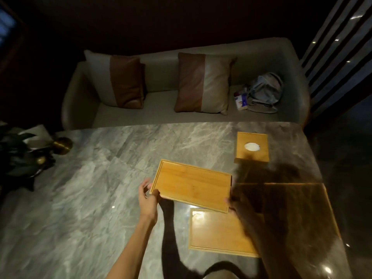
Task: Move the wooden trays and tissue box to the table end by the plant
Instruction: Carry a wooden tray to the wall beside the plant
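Fingers [145,187] of my left hand [148,200] curl loosely around the near-left corner of the upper wooden tray [191,185], thumb on its rim. My right hand [238,204], blurred and in shadow, grips the near-right corner. Both forearms reach forward from below. That tray sits tilted, its long axis running left to right, skewed clockwise, overlapping the far edge of a second tray [217,232] lying flat on the marble worktop [90,188]. A tissue box [252,147] stands farther right; the plant [22,158] is far left.
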Motion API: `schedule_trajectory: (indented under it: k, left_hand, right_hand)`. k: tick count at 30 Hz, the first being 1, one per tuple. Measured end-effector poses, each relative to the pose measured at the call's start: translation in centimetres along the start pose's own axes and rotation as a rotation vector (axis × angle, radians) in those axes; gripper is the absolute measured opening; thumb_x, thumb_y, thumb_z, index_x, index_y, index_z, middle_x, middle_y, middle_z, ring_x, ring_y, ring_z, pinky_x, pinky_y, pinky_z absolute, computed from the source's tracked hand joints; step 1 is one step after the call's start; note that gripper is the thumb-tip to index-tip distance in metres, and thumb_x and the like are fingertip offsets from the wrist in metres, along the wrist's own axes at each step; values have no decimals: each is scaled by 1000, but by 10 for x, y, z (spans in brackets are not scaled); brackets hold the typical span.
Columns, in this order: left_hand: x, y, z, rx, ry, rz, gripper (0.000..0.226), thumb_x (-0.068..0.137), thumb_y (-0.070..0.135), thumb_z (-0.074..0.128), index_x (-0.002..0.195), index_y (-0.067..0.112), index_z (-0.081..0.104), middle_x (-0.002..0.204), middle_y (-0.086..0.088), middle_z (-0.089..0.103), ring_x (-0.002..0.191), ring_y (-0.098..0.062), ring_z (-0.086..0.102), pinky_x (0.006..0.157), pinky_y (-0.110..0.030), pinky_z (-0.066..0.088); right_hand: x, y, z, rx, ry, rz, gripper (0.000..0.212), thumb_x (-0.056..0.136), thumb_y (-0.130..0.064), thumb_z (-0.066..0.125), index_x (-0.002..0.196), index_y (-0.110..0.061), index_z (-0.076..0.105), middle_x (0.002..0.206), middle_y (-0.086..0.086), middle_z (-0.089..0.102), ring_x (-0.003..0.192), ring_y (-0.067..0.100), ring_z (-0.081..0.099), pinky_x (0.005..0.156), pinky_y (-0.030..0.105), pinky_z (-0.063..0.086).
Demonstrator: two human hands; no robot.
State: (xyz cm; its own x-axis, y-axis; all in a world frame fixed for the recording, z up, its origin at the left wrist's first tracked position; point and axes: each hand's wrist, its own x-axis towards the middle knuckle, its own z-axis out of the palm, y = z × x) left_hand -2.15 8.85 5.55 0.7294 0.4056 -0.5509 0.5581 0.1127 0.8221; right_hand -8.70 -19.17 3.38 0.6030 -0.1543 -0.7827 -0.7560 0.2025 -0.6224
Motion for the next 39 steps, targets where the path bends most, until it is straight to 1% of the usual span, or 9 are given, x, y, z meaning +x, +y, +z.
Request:
schedule_trajectory:
  k: [4,10,15,19,22,24,28,33,39]
  left_hand:
    - [-9,5,-38,-283,174,-110,59,94,9,56,140,26,23,106,-14,61,79,-22,61,68,-37,53]
    - [-25,-19,-105,-189,87,-128,54,98,12,50,145,21,25,139,-18,51,124,-34,54,106,-55,44]
    - [32,-3,-228,14,117,-38,46,102,18,39,147,10,29,144,-15,48,127,-31,52,107,-44,44]
    - [88,-9,-327,98,40,10,39,101,13,42,138,2,43,133,-18,58,119,-29,58,108,-46,44]
    - [113,-19,-390,129,75,69,24,98,18,49,119,16,61,109,-5,65,97,-17,59,95,-49,50]
    - [126,-25,-432,106,1,22,20,98,17,51,114,14,62,108,-12,68,97,-21,60,95,-56,51]
    - [154,-29,-509,175,-100,21,36,99,15,48,135,10,53,134,-9,60,121,-21,57,105,-37,45]
    - [191,-26,-562,320,-163,76,41,98,17,51,138,7,48,137,-8,56,128,-21,54,107,-29,43]
    - [206,-56,-605,677,123,-170,38,92,42,55,118,14,56,123,-10,57,112,-26,57,94,-40,50]
  right_hand:
    - [-18,8,77,121,-163,103,43,97,-4,51,136,-20,43,131,9,51,120,24,49,96,42,40]
    - [-65,42,236,176,-290,186,41,93,5,57,132,-5,46,128,14,60,125,32,56,95,44,50]
    - [-74,60,318,61,-346,172,12,101,-13,48,103,-10,58,101,12,63,99,28,58,90,42,47]
    - [-63,53,396,-287,-227,-40,30,100,-23,50,129,-17,49,121,10,56,124,33,53,109,46,41]
    - [-56,54,471,-355,-321,-36,27,103,-17,44,117,4,54,99,33,56,102,49,61,74,37,47]
    - [-59,56,525,-382,-343,26,11,103,-18,45,100,-13,54,77,15,48,64,25,56,59,29,39]
    - [-58,85,613,-564,-312,-68,28,97,6,48,124,1,50,71,12,54,52,22,48,40,23,45]
    - [-61,116,681,-748,-235,-124,66,92,-2,59,146,-16,24,141,21,50,123,44,54,103,58,46]
    - [-63,136,728,-1102,-55,-236,83,94,-18,54,156,-34,2,138,16,59,114,43,61,94,46,50]
